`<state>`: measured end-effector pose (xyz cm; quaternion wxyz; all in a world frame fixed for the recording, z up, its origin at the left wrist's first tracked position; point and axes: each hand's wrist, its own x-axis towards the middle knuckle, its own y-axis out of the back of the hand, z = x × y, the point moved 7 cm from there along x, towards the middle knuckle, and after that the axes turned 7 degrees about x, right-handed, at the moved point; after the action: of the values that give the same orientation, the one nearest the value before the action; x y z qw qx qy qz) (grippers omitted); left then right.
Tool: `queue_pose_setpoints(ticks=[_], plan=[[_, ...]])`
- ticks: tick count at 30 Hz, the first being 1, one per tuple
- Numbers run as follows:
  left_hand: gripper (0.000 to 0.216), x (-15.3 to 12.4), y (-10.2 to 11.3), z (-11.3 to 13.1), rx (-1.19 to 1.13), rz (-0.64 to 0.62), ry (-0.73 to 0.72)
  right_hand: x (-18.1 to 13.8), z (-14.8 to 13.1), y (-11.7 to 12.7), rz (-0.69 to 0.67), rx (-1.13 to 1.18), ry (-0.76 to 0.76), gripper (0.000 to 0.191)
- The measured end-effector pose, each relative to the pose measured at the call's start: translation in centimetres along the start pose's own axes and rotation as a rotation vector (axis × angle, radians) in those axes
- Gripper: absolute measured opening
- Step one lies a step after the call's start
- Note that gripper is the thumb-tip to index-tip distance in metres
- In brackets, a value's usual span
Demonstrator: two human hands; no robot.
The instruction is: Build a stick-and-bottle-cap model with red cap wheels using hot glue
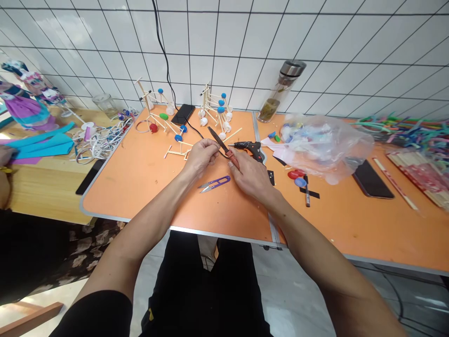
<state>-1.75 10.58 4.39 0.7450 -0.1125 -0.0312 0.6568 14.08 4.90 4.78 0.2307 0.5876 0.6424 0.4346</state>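
My right hand [253, 177] is closed on the reddish handle of a small knife [223, 147], whose dark blade points up and to the left. My left hand [201, 156] is curled shut right beside the blade; what its fingers pinch is too small to make out. Both hands hover over the orange table [140, 182]. Purple thread snips [214, 184] lie on the table just under my hands. A black glue gun [249, 148] lies just behind my right hand.
Stick-and-bottle-cap models [214, 112] stand at the back by a black phone [183, 113] and a cable. A glass bottle [278, 91], a plastic bag [322, 145], another phone [372, 179] and coloured sticks [407, 126] lie to the right. Another person's arm [4, 175] shows at far left.
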Motion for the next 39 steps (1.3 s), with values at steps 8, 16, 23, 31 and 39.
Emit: queue_pose_setpoints(ticks=[8,16,23,31,39], plan=[[0.019,-0.1,-0.1,-0.2,0.004,-0.007,0.04,0.0,0.0,-0.1,-0.038,-0.029,-0.031,0.056],[0.025,-0.1,-0.1,-0.6,-0.029,-0.027,0.103,-0.3,0.0,-0.2,-0.079,-0.057,-0.061,0.054],[0.033,-0.2,-0.3,-1.2,-0.045,-0.035,0.165,-0.6,-0.1,-0.1,-0.099,-0.097,-0.098,0.046],[0.029,-0.7,-1.4,-2.0,-0.071,-0.064,0.152,-0.8,0.5,1.0,-0.036,-0.13,-0.07,0.037],[0.03,-1.8,-2.8,-3.3,-0.159,-0.043,0.176,-1.3,3.1,1.4,-0.056,-0.052,-0.067,0.033]])
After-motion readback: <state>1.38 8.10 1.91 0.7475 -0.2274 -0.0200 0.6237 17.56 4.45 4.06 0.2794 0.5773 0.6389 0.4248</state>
